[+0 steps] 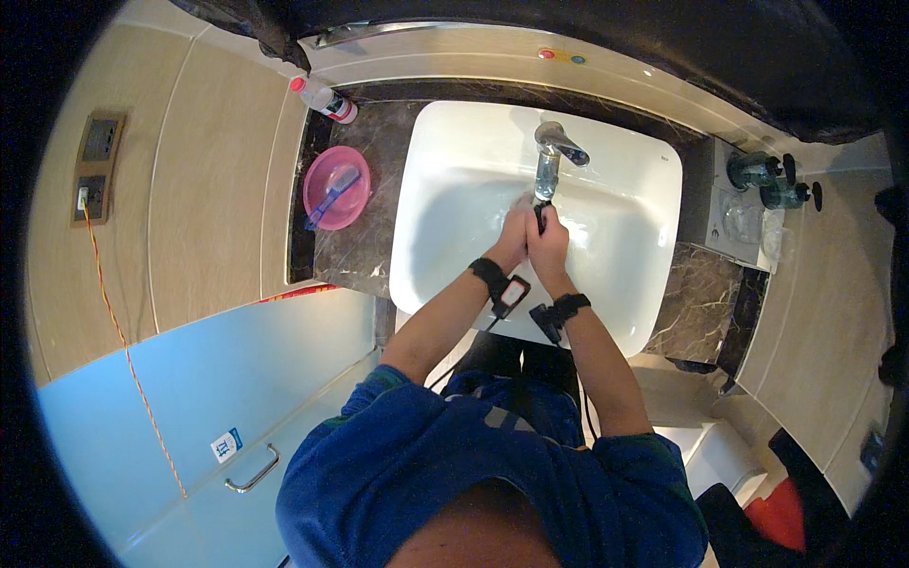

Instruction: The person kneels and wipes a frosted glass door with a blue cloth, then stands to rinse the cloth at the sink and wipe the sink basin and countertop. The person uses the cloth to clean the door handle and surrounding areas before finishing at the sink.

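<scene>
- One small dark thing [542, 219] sits between the two hands, just below the tap [547, 161] and over the sink [615, 237]; we cannot make out its full shape.
- We see the right hand [549, 248] with its fingers closed on it.
- The left hand [512, 237] presses close alongside; its fingers are partly hidden, so we cannot tell whether they grip.
- Black straps [490, 275] circle both wrists, and we note a small device [512, 294] at the left one.
- Left of the sink, on the dark surface [386, 128], we find a pink bowl [324, 175] holding a blue brush [331, 196], its handle across the rim; behind it, a red-capped bottle [331, 102].
- Right of the sink, we see a grey box [717, 185] near two green dispensers [750, 170].
</scene>
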Available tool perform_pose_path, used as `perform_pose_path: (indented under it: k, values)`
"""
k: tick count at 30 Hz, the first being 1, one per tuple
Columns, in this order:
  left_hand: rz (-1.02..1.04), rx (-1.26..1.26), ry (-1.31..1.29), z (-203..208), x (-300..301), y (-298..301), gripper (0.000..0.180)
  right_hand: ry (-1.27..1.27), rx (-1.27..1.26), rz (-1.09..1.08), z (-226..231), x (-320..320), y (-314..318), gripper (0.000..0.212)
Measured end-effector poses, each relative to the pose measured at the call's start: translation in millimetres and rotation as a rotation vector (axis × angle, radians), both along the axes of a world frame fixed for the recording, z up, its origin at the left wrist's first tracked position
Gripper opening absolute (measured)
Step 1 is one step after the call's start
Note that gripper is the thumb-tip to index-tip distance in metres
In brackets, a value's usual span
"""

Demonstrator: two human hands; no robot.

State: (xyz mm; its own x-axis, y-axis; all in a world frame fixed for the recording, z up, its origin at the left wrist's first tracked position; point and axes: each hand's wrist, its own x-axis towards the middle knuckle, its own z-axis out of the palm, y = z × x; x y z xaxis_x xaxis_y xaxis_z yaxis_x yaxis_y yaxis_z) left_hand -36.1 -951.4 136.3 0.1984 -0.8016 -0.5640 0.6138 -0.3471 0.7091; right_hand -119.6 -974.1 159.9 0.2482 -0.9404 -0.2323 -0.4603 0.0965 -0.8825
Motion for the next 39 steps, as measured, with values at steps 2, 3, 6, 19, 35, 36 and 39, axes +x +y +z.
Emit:
perform_pose_path:
  k: [2,3,6,19,35,36,39]
  values:
    - [0.148,0.08,0.128,3.8,-2.2,8.5,0.034,-0.018,-0.111,-0.087,0.0,8.3,-2.3,0.023]
    - [0.146,0.134,0.034,5.8,1.3,10.1,0.034,-0.024,-0.156,-0.137,-0.1,11.7,-2.5,0.025]
    - [-0.037,0.142,-0.413,10.1,18.7,9.0,0.035,-0.002,-0.059,0.072,-0.5,14.4,2.2,0.027]
    - [-0.103,0.273,-0.654,-14.5,4.4,-4.0,0.041,0.049,-0.149,0.113,-23.9,-6.8,-12.2,0.029]
    - [-0.102,-0.022,0.27,-6.1,30.1,3.0,0.024,-1.029,0.817,-0.306,-33.3,-44.5,-20.1,0.038]
    - [-0.121,-0.015,0.273,-8.4,32.4,3.3,0.023,-1.072,0.873,-0.359,-29.0,-46.2,-22.6,0.038]
    - [-0.178,0.068,0.143,-6.8,38.2,5.9,0.019,-1.197,0.929,-0.374,-23.8,-45.2,-26.5,0.04]
